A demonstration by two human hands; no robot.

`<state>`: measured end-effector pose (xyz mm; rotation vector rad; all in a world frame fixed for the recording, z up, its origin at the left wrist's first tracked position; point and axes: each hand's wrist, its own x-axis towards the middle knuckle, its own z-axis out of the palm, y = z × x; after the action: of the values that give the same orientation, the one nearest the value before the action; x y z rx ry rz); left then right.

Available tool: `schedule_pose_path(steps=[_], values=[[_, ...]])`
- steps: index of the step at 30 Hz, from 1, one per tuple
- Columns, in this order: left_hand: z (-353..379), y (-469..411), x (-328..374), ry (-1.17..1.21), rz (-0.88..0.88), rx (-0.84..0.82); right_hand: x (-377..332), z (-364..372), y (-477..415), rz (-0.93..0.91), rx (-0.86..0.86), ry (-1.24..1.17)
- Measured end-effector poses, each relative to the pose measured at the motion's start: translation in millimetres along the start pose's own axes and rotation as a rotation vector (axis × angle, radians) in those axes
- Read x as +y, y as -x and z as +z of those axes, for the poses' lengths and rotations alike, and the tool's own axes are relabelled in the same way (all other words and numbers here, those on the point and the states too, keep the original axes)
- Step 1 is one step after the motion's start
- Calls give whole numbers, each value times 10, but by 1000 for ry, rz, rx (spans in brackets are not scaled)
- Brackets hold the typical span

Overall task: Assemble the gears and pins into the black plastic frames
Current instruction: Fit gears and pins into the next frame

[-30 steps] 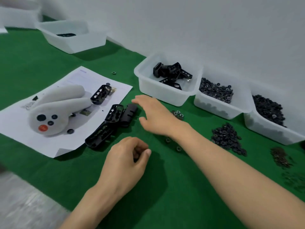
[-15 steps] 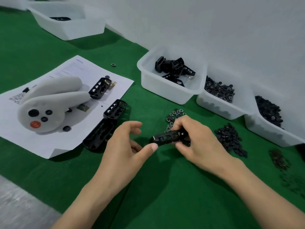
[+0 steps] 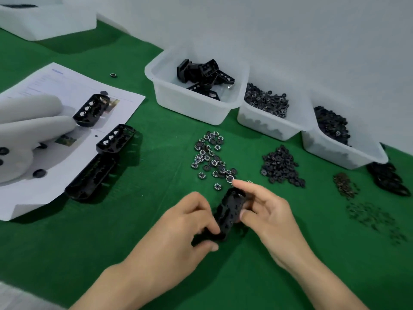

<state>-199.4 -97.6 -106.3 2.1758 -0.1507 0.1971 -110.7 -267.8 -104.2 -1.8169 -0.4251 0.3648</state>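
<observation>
Swung end-on, the long black plastic frame (image 3: pixel 230 211) is now pinched by 2 hands: left hand (image 3: pixel 178 229) nearer, right hand (image 3: pixel 270 220) farther. Next, likely, the small black toothed gears (image 3: pixel 210 153) just beyond the grip.

Green felt table (image 3: pixel 67 253), white wall (image 3: pixel 290 30)

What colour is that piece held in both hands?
Black all over; the frame shows best in the head view, against the green cloth.
</observation>
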Motion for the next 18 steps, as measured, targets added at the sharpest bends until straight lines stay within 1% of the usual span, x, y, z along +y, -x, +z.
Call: schedule_pose_path(steps=[2, 4, 5, 6, 7, 8, 10, 11, 13, 16, 18], values=[[49, -2, 35, -12, 50, -77, -14, -33, -44, -36, -19, 30], [73, -28, 74, 3, 89, -142, -41, -38, -90, -86, -90, 87], [80, -45, 89, 4, 104, -166, -53, -31, -117, -119, -117, 144], [79, -63, 99, 3, 111, -176, -59, -34, -149, -158, -103, 215], [71, -80, 98, -5, 111, -165, -54, -52, -195, -198, -37, 285], [52, -98, 88, -32, 104, -134, -47, -91, -251, -226, 70, 342], [-6, -156, 45, -133, 95, -60, -36, -205, -358, -230, 260, 419], [-33, -197, 22, -180, 93, -37, -29, -256, -398, -215, 300, 455], [-56, -286, -16, -232, 89, -40, -10, -325, -440, -189, 276, 543], [-18, -379, -57, -244, 74, -92, -41, -291, -462, -209, 171, 638], [-1, -391, -61, -236, 69, -98, -81, -211, -496, -228, 114, 666]])
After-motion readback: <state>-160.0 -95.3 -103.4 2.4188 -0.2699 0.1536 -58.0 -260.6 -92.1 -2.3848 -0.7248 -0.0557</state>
